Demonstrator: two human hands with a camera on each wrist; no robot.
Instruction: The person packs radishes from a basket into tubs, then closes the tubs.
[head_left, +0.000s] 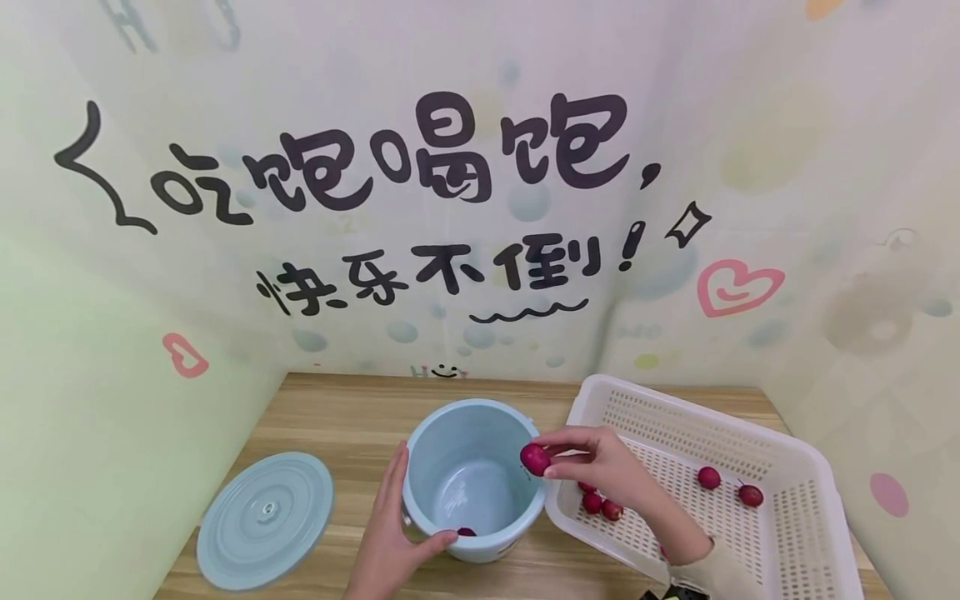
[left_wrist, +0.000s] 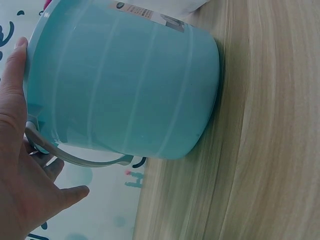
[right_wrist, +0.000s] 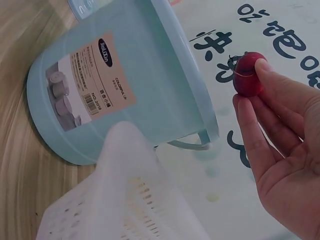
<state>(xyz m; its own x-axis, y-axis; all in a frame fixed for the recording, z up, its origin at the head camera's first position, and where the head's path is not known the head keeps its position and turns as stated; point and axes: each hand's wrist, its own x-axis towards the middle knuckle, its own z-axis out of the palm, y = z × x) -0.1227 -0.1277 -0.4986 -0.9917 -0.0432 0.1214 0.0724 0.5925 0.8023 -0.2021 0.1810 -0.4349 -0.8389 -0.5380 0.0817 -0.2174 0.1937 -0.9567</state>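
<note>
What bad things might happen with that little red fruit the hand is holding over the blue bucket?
The right hand pinches the red fruit with fingertips only, right at the bucket rim, so it may slip, hit the edge and roll off the table. The left hand just rests against the bucket's side, so a bump might still nudge it. The lid lies near the table's front corner and might get knocked off.

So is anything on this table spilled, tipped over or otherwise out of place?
Nothing stands out. The blue bucket stands upright on the wooden table, its lid lying flat to the left. The left hand steadies the bucket while the right hand pinches a red fruit at its rim. The other fruits lie inside the white basket.
</note>
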